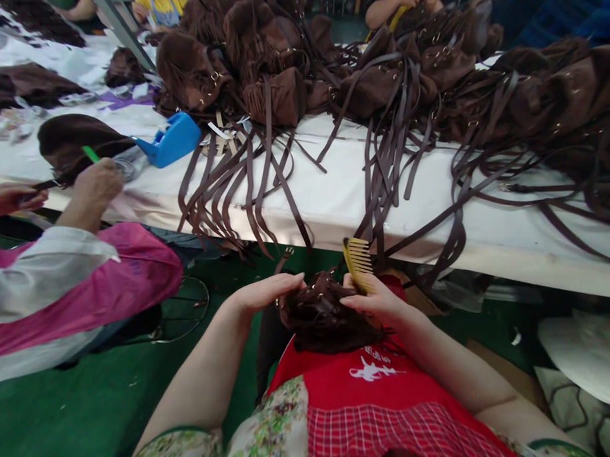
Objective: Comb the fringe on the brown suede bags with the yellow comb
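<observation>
A dark brown suede bag (328, 308) rests on my lap, over the red apron. My left hand (267, 290) is closed on the bag's left upper edge, its thumb lying along the top. My right hand (380, 299) grips a yellow wide-toothed comb (359, 260) with the teeth pointing up and to the right. The fingers of that hand also touch the bag's right side. A small buckle on a strap (287, 254) sticks up beyond the bag, near my left hand. The undersides of both hands are hidden.
Brown fringed bags (274, 63) lie heaped on the white table (329, 207), with long straps (383, 166) hanging over its edge. At left, a co-worker's hand (98, 186) holds a green pen-like item beside a blue tape dispenser (174, 140). Other people work across the table.
</observation>
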The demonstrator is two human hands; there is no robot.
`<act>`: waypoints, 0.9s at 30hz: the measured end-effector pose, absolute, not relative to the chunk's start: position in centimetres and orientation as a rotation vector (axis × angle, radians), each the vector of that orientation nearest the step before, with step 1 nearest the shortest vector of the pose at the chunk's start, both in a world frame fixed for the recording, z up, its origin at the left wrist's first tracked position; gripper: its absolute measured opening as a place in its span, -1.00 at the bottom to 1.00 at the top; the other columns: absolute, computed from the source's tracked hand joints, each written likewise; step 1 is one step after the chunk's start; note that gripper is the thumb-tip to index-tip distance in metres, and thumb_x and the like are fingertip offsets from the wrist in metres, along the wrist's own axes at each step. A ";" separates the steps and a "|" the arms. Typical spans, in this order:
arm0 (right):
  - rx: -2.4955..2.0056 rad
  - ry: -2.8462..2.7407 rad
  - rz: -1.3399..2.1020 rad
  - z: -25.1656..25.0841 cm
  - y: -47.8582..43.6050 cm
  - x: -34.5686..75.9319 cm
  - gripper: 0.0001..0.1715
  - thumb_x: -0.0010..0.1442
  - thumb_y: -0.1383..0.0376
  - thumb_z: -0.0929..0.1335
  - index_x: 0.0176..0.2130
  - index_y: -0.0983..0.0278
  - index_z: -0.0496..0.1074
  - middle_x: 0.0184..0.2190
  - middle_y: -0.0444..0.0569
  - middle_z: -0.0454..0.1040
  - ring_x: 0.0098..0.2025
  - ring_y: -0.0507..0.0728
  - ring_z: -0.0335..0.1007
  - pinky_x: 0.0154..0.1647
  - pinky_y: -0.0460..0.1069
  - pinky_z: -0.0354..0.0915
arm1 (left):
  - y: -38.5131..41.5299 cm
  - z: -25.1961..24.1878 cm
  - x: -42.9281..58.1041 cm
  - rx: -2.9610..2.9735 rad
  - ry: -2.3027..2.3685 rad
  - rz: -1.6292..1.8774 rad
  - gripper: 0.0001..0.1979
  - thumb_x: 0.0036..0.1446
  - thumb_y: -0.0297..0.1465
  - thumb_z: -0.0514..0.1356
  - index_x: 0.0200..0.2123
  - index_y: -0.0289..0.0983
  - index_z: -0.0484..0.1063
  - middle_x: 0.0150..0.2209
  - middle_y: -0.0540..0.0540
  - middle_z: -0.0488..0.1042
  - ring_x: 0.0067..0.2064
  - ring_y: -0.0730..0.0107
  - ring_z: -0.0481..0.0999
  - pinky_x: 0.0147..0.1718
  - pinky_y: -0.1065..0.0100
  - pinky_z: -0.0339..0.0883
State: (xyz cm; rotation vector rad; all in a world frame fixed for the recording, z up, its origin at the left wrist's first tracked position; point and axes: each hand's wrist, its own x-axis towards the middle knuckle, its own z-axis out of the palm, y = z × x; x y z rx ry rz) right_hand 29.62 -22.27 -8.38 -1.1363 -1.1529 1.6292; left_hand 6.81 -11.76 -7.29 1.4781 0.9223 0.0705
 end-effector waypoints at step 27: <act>-1.117 -1.799 1.619 -10.4 -20.6 26.5 -0.09 -0.22 0.12 0.55 0.04 0.24 0.16 -0.23 -0.10 0.43 -0.21 0.10 0.40 -0.28 -0.07 0.32 | -10.8 -6.7 5.5 0.882 0.887 -0.161 -0.77 -0.24 -0.43 0.26 -0.40 -0.34 0.53 -0.47 -0.08 0.57 -0.43 0.29 0.51 -0.40 0.36 0.39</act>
